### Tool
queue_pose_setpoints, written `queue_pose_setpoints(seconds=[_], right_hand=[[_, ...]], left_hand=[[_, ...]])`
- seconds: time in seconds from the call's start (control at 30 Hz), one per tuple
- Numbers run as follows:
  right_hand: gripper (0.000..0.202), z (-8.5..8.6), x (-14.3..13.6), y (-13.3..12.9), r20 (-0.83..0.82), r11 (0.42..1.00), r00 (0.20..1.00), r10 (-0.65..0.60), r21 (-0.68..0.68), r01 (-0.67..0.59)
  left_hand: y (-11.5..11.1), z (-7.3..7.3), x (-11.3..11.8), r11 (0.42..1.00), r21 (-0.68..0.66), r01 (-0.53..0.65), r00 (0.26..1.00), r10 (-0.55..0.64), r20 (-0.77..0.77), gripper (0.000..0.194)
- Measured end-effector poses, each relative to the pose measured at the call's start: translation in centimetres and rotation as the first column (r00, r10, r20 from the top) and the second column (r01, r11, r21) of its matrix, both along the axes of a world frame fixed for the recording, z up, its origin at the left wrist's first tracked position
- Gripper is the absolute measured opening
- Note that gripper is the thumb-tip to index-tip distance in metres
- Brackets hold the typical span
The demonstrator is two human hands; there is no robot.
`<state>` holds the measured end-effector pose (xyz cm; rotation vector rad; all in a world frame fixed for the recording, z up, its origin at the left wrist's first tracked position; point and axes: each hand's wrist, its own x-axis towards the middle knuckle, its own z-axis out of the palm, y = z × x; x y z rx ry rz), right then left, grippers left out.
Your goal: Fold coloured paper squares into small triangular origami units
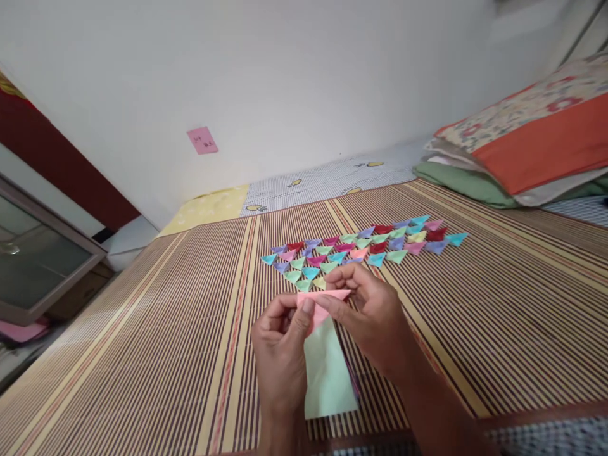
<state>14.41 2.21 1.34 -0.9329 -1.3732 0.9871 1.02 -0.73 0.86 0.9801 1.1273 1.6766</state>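
Observation:
A pink paper [319,305] folded to a triangle is held between both hands, its long edge facing away from me. My left hand [284,339] pinches its left corner, thumb on top. My right hand [373,310] grips the right part with thumb and fingers. Beneath the hands lies a pale green paper sheet [329,373], with a dark purple edge showing at its right side. Just beyond the hands, several small folded paper triangles [377,259] in blue, red, green, pink and yellow lie in rows.
A striped bamboo mat [190,342] covers the bed. Folded bedding with an orange and floral cover [546,139] is stacked at the back right. A pink note [202,140] is on the white wall. A glass-fronted cabinet [42,247] stands at the left.

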Motion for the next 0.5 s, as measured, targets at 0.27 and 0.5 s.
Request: queue_pose_setpoints(seconds=[0.27,0.5], right_hand=[[0.021,0.37,-0.52,-0.28,-0.203,0.971,0.969,0.144,-0.16,-0.178],[0.04,0.42,0.34,-0.06,-0.043,0.996,0.998,0.047,-0.07,-0.05]], left_hand=[[-0.17,0.35,0.37,1.0,-0.007,-0.028,0.987,0.029,0.158,0.018],[0.08,0.28,0.67,0.999,-0.029,0.02,0.972,-0.013,0.235,0.02]])
